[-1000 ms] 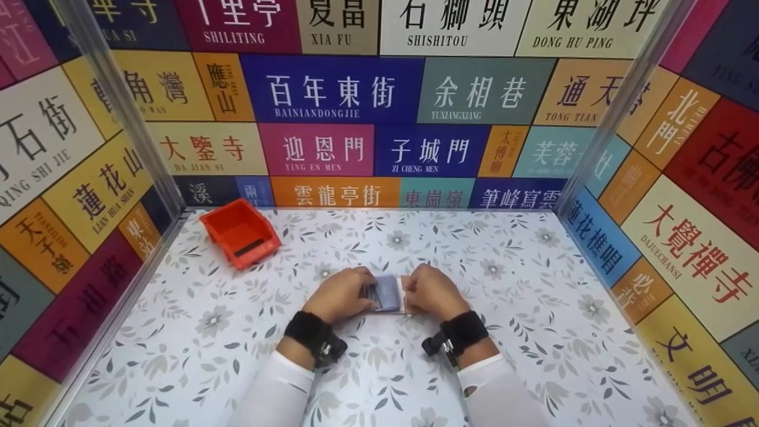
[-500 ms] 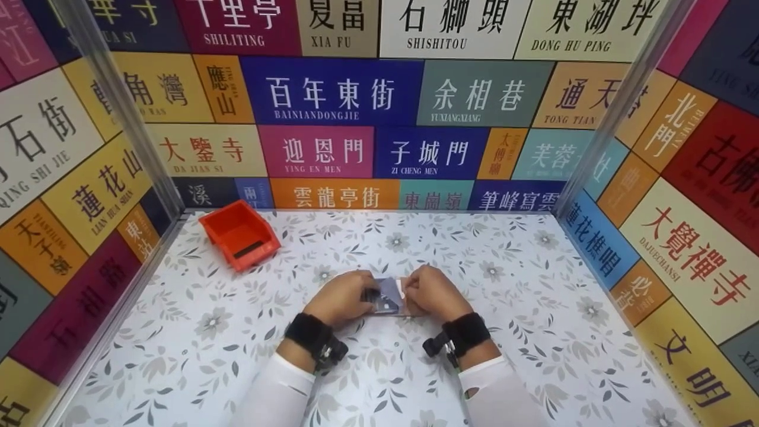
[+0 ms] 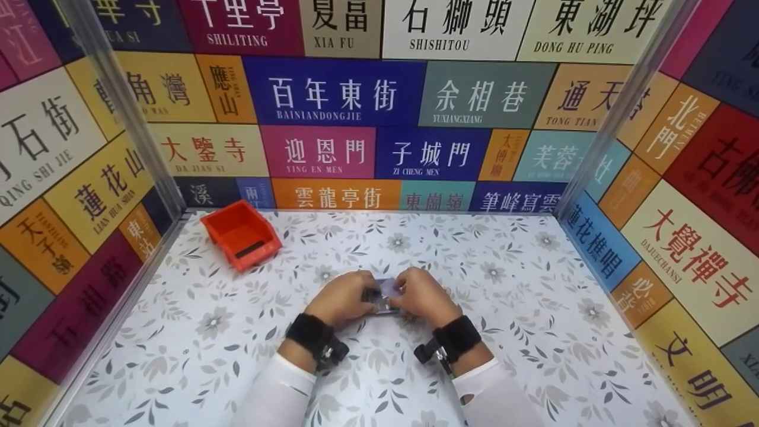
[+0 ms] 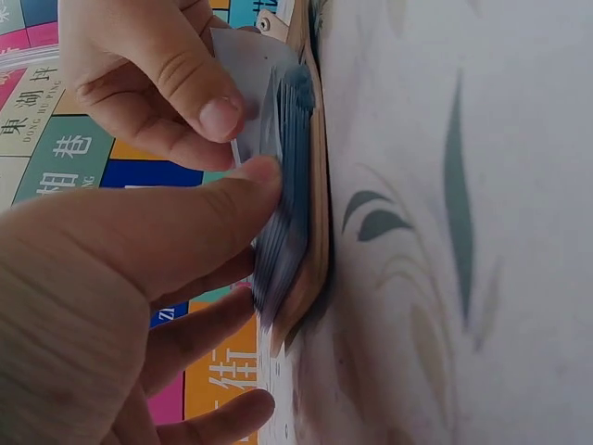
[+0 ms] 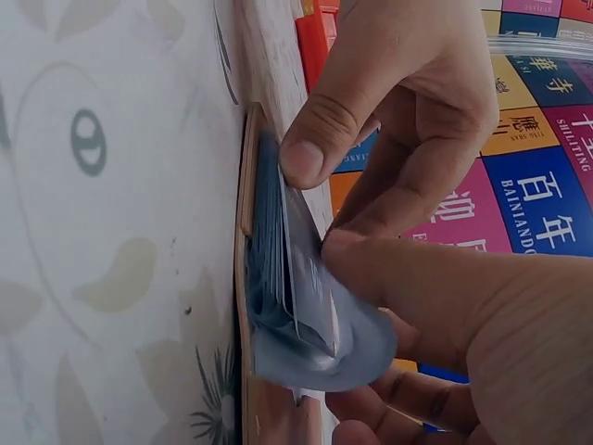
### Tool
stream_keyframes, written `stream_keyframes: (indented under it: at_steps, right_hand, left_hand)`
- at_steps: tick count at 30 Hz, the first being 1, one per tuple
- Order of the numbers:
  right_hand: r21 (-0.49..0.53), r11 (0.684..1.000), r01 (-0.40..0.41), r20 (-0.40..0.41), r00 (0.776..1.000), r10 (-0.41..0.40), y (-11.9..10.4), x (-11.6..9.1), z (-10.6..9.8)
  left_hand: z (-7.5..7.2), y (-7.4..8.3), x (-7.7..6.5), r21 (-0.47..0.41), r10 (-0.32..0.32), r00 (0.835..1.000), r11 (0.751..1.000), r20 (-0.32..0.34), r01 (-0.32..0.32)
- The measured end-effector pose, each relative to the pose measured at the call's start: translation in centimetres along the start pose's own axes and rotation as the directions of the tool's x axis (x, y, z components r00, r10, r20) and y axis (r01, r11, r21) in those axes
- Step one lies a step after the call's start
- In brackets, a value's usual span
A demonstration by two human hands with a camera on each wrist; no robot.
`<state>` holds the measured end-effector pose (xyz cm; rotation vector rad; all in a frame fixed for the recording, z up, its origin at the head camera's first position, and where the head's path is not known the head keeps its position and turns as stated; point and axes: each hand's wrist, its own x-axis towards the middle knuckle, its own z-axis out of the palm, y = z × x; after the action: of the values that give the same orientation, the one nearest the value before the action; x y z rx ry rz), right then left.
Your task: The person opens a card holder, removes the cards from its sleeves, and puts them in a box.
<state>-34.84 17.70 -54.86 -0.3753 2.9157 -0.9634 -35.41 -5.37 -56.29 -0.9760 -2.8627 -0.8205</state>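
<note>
An orange-red, open-topped bin point(image 3: 240, 234) with a black strip point(image 3: 249, 248) towards its front is sitting at the far left of the bench point(image 3: 486, 338), whose white surface is showing grey and beige flowers and leaves. Behind, a back wall point(image 3: 332, 89) is displaying colourful blocks of Chinese characters with romanised names, and matching side walls point(image 3: 670, 201) are meeting it at pale corner posts point(image 3: 129, 112).

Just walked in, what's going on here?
A person's left hand holds a small tan-covered booklet of clear plastic leaves, lying open on the floral table. The right hand pinches one leaf, which is curled away from the stack. An orange-red bin stands apart, toward the far left.
</note>
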Motion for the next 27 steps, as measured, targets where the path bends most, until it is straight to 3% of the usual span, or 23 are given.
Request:
stream_keyframes:
  at_steps: [6,11,19,27]
  right_hand:
    - [-0.051,0.994,-0.100,-0.051,0.994,0.097,0.5,0.0,-0.7]
    - [-0.025,0.988,-0.151,-0.130,0.981,0.147,1.7,0.1,-1.1]
    - [-0.034,0.989,-0.142,-0.179,0.975,0.134,3.2,0.2,-1.0]
    - [-0.047,0.981,-0.190,-0.206,0.962,0.177,2.2,0.2,-0.3]
  left_hand:
    - [0.1,0.1,0.1,-0.001,-0.048,0.999,0.999,0.022,0.048]
    - [0.1,0.4,0.2,0.036,-0.061,0.997,0.998,0.045,0.059]
    - [0.2,0.4,0.3,0.058,-0.060,0.997,0.997,0.039,0.058]
    - [0.4,0.4,0.4,0.037,-0.054,0.998,0.998,0.038,0.053]
